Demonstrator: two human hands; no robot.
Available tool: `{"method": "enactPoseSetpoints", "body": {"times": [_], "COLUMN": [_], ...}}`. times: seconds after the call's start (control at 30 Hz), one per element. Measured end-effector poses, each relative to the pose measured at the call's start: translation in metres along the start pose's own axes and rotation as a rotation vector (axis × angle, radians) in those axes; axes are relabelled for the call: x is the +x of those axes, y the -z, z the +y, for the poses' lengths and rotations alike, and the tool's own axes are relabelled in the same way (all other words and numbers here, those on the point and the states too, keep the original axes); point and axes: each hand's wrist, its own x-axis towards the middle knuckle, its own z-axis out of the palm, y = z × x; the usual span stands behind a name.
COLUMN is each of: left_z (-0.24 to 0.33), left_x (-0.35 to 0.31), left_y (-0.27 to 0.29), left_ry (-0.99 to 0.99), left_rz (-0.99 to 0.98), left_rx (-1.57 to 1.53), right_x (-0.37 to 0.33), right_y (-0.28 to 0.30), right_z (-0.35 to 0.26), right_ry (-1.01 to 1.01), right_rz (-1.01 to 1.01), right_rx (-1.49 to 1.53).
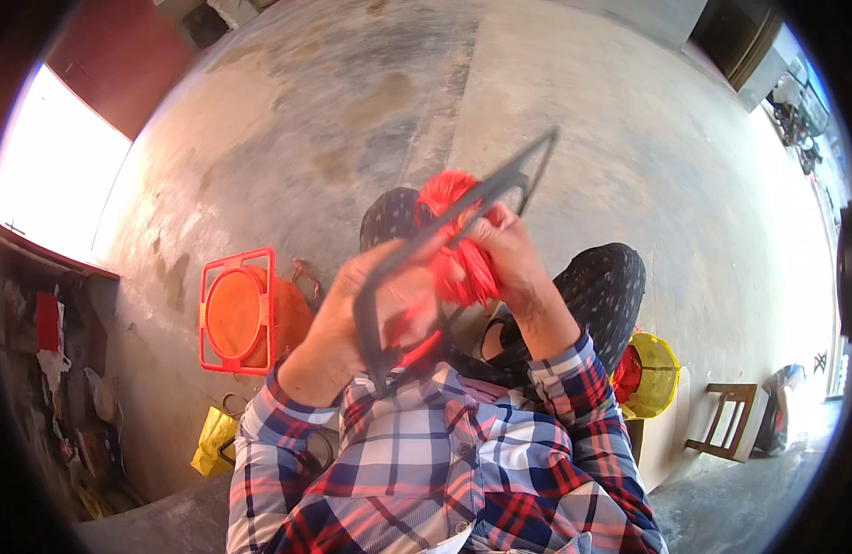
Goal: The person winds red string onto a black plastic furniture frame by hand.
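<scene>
Left hand (366,309) closed round lower end of dark metal frame (444,231); right hand (504,245) fingers curled tight on red yarn bundle (458,240) wound over frame, held above lap. Orange stool (246,314) on floor, person's left

We see daylight blowing out the doorway (52,175) far left of the grip; hands and frame motion-blurred, floor evenly lit, heavy fisheye bending, dark rim.

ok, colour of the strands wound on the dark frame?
Bright red strands on the dark frame; head view, the only one.
</scene>
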Motion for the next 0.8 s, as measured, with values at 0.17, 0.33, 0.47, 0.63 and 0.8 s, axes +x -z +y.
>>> {"method": "enactPoseSetpoints", "body": {"times": [0.17,0.33,0.47,0.63,0.8], "left_z": [-0.009,-0.027,-0.015,-0.02,-0.029], "left_x": [0.012,0.009,0.01,0.011,0.012], "left_y": [-0.012,0.001,0.003,0.022,0.031], "left_ry": [0.272,0.306,0.157,-0.059,-0.006], "left_rz": [-0.295,-0.004,0.228,0.263,-0.009], "left_rx": [-0.657,-0.371,-0.53,-0.251,-0.383], "right_x": [0.005,-0.002,-0.021,-0.049,-0.045], "right_y": [-0.033,-0.026,0.0,-0.037,-0.032], "right_z": [-0.022,-0.026,-0.001,0.004,-0.008], "right_ry": [0.28,0.238,0.158,0.112,0.314], "right_rz": [-0.55,-0.345,-0.081,-0.15,0.033], "right_rx": [0.018,-0.131,-0.173,-0.03,0.015]}}
